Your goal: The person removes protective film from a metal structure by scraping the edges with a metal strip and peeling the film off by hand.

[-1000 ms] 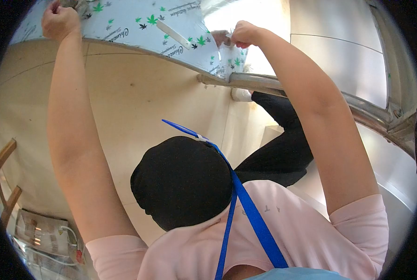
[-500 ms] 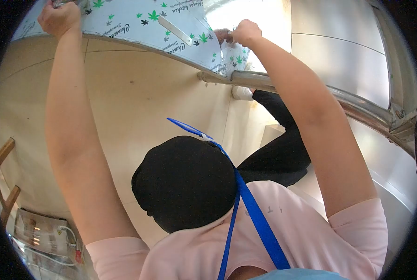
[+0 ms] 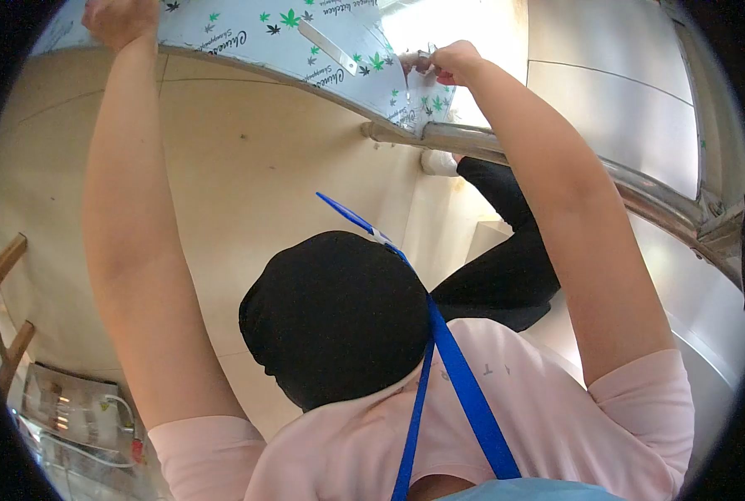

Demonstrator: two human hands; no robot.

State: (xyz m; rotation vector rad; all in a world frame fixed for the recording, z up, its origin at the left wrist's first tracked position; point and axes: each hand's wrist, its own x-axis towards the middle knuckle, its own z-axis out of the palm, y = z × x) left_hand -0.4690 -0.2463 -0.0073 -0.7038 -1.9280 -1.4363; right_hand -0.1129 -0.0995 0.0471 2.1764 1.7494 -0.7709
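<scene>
A metal sheet or tabletop covered in protective film (image 3: 230, 29), printed with green and black leaves and lettering, spans the top of the view. My right hand (image 3: 457, 63) is closed in a pinch at the film's right-hand edge, where a crumpled bit shows at the fingertips. Bright bare metal (image 3: 489, 25) lies beside that edge. My left hand (image 3: 122, 23) is closed at the sheet's far left, partly cut off by the frame; what it holds is hidden. Between my hands, a flat metal strip (image 3: 328, 48) with a small hole lies on the film.
A round metal rail (image 3: 464, 139) runs under the sheet's right corner, beside steel panels (image 3: 610, 125). Below is a pale tiled floor (image 3: 247, 159). Wooden chair parts (image 3: 5, 267) and a clear-covered box with a cable (image 3: 72, 409) stand at the left.
The sheet and rail have shifted slightly right in view. My left hand sits a little higher and further right; my right hand has moved slightly right and down, still pinching.
</scene>
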